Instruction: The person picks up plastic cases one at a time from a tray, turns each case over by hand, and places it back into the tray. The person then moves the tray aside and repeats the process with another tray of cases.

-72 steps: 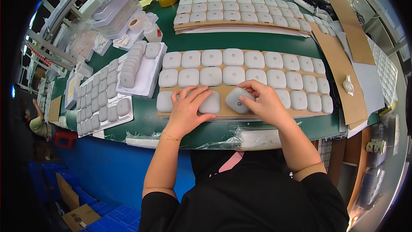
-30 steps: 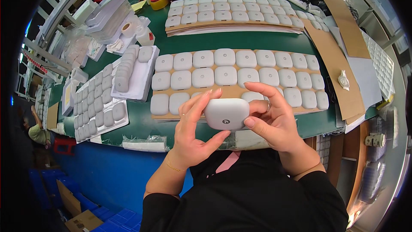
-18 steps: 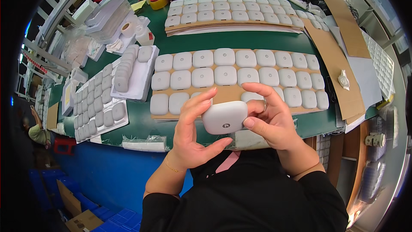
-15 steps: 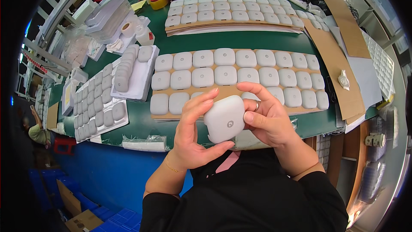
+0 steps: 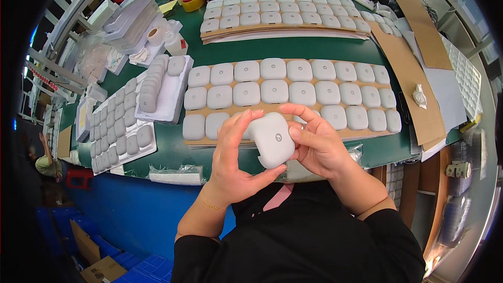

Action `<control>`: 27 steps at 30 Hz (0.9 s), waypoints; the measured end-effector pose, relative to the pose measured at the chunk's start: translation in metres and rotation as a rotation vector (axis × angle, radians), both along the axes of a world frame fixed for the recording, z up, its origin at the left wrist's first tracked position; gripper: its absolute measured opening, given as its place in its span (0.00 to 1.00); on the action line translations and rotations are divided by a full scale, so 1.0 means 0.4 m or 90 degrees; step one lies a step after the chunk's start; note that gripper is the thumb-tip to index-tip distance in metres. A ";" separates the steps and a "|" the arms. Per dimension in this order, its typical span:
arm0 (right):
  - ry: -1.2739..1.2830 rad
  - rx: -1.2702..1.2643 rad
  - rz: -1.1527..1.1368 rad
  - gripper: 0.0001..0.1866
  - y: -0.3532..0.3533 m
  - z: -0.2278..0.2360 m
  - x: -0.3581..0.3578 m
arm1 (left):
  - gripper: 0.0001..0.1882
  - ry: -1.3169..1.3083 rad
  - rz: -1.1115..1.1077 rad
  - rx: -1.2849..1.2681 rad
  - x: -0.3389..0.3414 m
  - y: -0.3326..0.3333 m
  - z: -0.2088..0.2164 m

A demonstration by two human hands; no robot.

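Note:
Between my two hands is a rounded-square light-grey plastic case [image 5: 273, 144] with a small dark round mark on its face and a notch at its lower left edge. My left hand [image 5: 234, 152] cups it from the left, fingertips on the top edge and thumb at the bottom. From the right, my right hand [image 5: 320, 141] pinches it with thumb on the face and fingers behind. Just beyond, rows of similar grey cases [image 5: 274, 92] lie on a brown cardboard sheet [image 5: 236, 110], the nearest row partly hidden by my hands.
Another cardboard stack with grey cases [image 5: 270, 18] lies farther back on the green table [image 5: 283, 47]. White trays of cases [image 5: 175, 86] stand at left, near a yellow tape roll [image 5: 193, 2]. Cardboard strips [image 5: 406, 84] and a white moulded tray [image 5: 461, 73] lie at right.
The case has turned and tilted in my hands, so its face looks narrower and its mark sits more upright. My right thumb and fingers have shifted slightly left.

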State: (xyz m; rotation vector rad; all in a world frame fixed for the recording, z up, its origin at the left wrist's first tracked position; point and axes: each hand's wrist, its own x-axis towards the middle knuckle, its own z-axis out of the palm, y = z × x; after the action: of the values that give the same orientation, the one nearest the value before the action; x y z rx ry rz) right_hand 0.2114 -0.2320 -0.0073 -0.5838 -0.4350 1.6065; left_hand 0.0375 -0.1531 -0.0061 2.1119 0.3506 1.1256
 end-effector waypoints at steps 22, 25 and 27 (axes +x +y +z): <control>-1.337 0.093 0.014 0.25 -0.009 -0.076 0.155 | 0.42 -0.321 -0.549 -0.929 0.025 0.008 -0.041; -1.352 0.096 0.023 0.29 -0.009 -0.086 0.153 | 0.42 -0.332 -0.553 -0.939 0.028 0.007 -0.045; -1.357 0.099 0.031 0.29 -0.006 -0.077 0.149 | 0.42 -0.331 -0.553 -0.948 0.029 0.007 -0.045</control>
State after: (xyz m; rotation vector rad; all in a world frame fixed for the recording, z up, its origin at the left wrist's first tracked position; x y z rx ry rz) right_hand 0.2709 -0.2344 -0.0379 -2.0006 -2.0114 0.3337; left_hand 0.0489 -0.1505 -0.0241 0.4715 -0.0463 0.4764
